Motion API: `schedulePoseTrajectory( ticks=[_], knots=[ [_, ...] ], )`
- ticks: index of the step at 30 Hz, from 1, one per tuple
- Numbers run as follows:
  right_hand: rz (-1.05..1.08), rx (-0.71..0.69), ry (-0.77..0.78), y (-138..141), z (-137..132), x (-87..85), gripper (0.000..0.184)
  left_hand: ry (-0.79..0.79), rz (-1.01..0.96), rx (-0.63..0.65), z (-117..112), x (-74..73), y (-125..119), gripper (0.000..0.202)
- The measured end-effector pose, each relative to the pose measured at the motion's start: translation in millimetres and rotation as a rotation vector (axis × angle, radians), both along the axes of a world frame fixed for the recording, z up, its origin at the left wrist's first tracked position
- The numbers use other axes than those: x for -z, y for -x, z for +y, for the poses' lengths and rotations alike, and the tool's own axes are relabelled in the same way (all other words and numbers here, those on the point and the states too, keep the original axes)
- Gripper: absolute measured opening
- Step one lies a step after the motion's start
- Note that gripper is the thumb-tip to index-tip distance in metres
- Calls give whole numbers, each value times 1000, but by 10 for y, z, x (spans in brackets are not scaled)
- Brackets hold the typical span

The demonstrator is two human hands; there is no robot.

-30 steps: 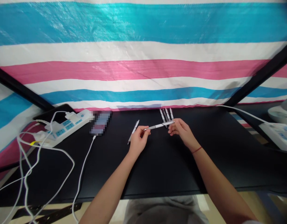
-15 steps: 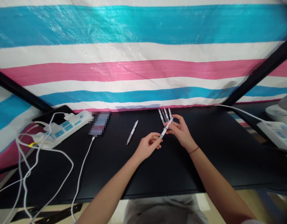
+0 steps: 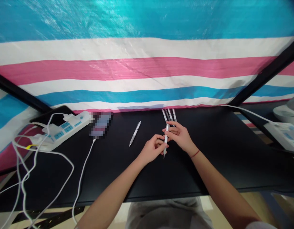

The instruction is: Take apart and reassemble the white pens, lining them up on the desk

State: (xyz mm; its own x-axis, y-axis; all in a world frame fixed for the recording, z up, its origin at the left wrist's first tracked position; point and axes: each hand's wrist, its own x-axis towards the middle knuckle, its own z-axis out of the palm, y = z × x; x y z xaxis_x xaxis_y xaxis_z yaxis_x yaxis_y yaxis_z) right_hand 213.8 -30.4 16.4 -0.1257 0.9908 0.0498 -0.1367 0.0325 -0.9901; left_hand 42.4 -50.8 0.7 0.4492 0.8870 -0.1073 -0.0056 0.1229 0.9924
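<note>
A white and grey pen (image 3: 166, 138) is held between my two hands above the black table, its tip pointing down toward me. My left hand (image 3: 153, 149) pinches the lower grip part, and my right hand (image 3: 179, 136) grips the upper part with thumb and fingers. Just behind the right hand lie several similar pens (image 3: 170, 115) side by side, their near ends hidden by the fingers. Another white and grey pen (image 3: 135, 133) rests by itself on the table, left of my left hand.
A phone (image 3: 101, 125) with a white charging cable (image 3: 83, 173) lies to the left. Beyond it stands a white power strip (image 3: 68, 130) with plugs and tangled cables. At the far right is a second power strip (image 3: 284, 135). Striped sheeting (image 3: 147, 68) closes off the table's back.
The held pen has turned from a slant to nearly upright in view, and its tip now shows below my left hand. My right hand has shifted slightly left and toward me.
</note>
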Motion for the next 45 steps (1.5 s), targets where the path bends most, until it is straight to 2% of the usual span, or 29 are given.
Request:
schedulePoseTrajectory(
  ticks=[5, 8, 13, 18, 21, 25, 30, 35, 45],
  knots=[
    [13, -19, 16, -8, 6, -6, 55, -17, 13, -6, 7, 14, 9, 38],
    [14, -8, 1, -5, 7, -18, 50, -28, 18, -6, 9, 16, 5, 39],
    [0, 24, -39, 23, 6, -39, 55, 33, -3, -29, 29, 8, -9, 43],
    [-3, 32, -71, 46, 3, -38, 48, 69, -1, 41, 59, -9, 0, 37],
    [2, 49, -73, 56, -8, -48, 53, 80, -15, 45, 67, -1, 8, 37],
    [-16, 63, -83, 59, -17, -69, 47, 80, -20, 52, 69, 7, 6, 38],
    [11, 25, -40, 49, 2, -76, 65, 82, -6, 30, 61, -17, -1, 37],
    [-6, 22, -41, 41, 5, -81, 44, 54, 18, 35, 51, -12, -7, 36],
    [-17, 31, -37, 38, 8, -62, 48, 39, 11, 32, 57, 12, -8, 36]
  ],
)
